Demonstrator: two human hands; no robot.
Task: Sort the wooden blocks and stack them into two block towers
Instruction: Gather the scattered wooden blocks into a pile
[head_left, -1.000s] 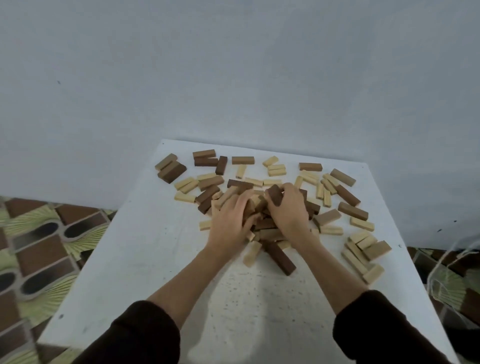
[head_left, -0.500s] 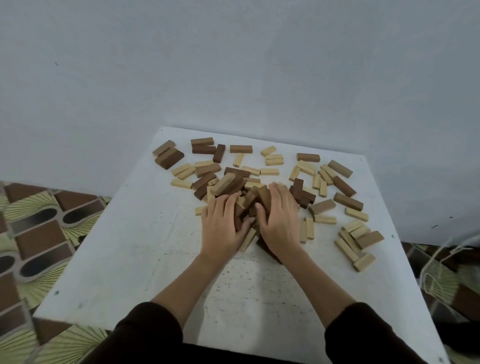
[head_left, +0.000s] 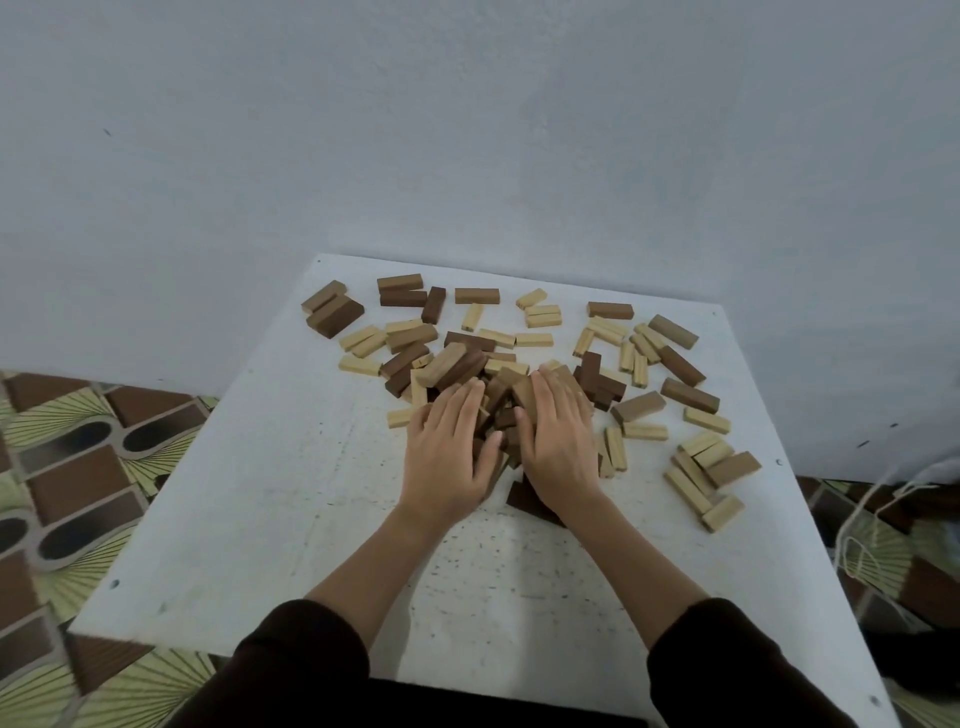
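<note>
We see both hands side by side, palms down on a heap of blocks at the middle of the white table. The left hand lies flat with fingers straight and together, its thumb reaching toward three o'clock. The right hand rests beside it, fingers extended over the heap, nearly touching the left thumb. A dark block shows under the right wrist. Loose light and dark blocks lie scattered from ten o'clock round to four o'clock.
</note>
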